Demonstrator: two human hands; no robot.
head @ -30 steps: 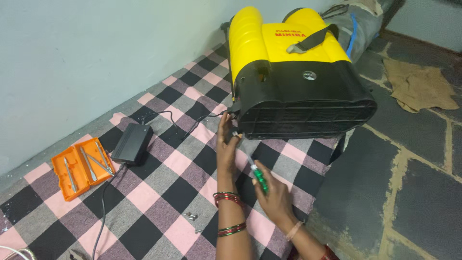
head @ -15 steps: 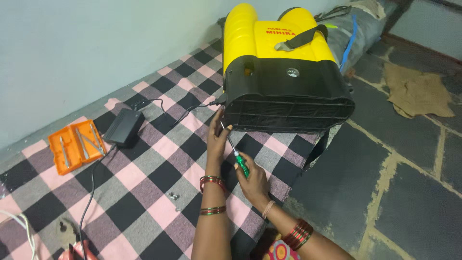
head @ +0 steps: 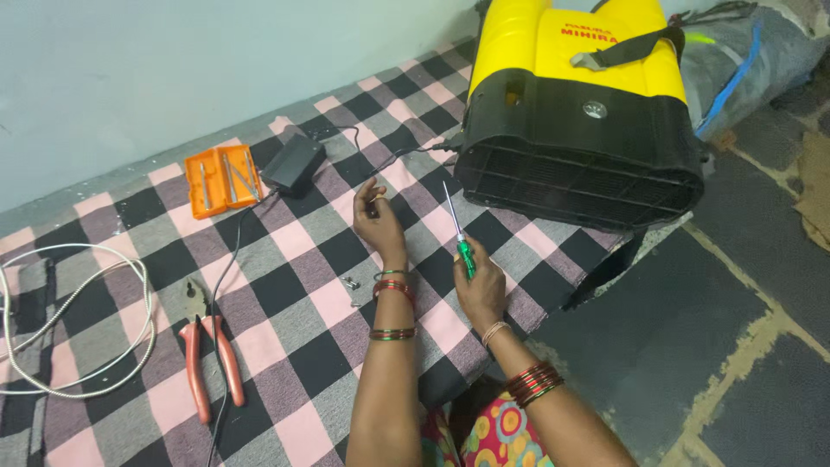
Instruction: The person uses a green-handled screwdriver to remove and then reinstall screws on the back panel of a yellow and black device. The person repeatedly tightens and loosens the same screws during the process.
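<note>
Holding screwdriver (head: 459, 238) upright, R grip (head: 481, 290)

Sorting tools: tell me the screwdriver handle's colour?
Green, clearest in the head view: screwdriver in right hand.

The sprayer tank (head: 579, 112) is bright yellow on top and black at the bottom. The blanket (head: 294, 294) has pink, black and grey checks. The screwdriver (head: 461, 242) has a green handle and a silver shaft. The pliers (head: 207, 355) have red handles. The small tool case (head: 222, 179) is orange. The power adapter (head: 292, 163) is black. The coiled cable (head: 78, 320) is white.
</note>
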